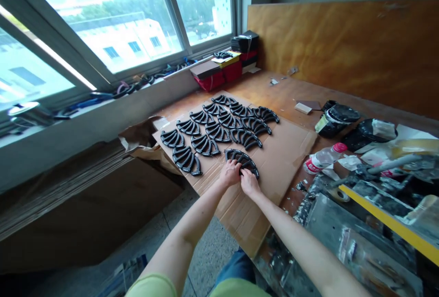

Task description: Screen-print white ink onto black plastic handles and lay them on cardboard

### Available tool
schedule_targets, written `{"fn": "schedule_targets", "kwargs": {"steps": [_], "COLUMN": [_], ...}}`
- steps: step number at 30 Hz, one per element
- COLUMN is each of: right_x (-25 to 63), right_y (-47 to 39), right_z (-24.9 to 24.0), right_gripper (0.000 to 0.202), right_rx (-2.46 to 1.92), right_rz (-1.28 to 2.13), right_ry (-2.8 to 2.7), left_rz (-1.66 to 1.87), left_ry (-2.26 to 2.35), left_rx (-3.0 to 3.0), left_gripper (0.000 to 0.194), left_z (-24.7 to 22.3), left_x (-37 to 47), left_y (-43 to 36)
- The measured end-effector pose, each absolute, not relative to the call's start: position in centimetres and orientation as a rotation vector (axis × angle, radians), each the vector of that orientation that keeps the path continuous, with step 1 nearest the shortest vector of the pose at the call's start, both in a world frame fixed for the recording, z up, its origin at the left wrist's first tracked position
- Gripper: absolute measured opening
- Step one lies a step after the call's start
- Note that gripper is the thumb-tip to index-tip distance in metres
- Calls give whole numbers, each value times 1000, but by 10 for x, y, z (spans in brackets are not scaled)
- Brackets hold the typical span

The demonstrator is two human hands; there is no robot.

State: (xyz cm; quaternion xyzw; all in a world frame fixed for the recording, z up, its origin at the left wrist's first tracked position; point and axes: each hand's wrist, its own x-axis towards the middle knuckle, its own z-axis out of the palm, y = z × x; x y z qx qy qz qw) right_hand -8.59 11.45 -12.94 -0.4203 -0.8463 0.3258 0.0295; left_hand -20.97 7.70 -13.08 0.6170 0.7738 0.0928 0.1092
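A fan-shaped cluster of glossy black curved pieces, which look like handles (243, 156), lies on a flat sheet of cardboard (284, 151). My left hand (230, 172) has its fingers bent over the near left side of this cluster. Close beside it, my right hand (249, 182) grips the near right side with fingers curled in. The fingertips partly cover the pieces under them. Beyond my hands, several similar black fans (217, 131) are laid out in rows on the same cardboard.
A bottle with a red cap (324, 157) and black-stained tubs (338, 119) stand at the right. Nearer is a grimy machine with a yellow bar (391, 224). Red boxes (219, 75) sit by the window. Stacked cardboard (68, 196) leans at the left.
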Motion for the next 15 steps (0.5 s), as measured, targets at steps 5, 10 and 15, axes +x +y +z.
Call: {"fn": "schedule_targets", "kwargs": {"steps": [5,10,15], "right_x": [-123,-100,-10], "right_y": [144,133,107], "right_z": [-136,-125,-98], "right_gripper": [43,42,29], "right_rx": [-1142,-1052,-963], "right_rz": [1116,1240,1165], "right_ry": [-2530,-2400,-2231], "left_rz": [247,273,625], "left_ry": [2421,2397,2455], "left_rx": [1746,1857,2001], "left_gripper": [34,50,70], "left_z": [-140,-154,-178], "left_x": [-242,-250,-245], "left_y": [102,101,85]}}
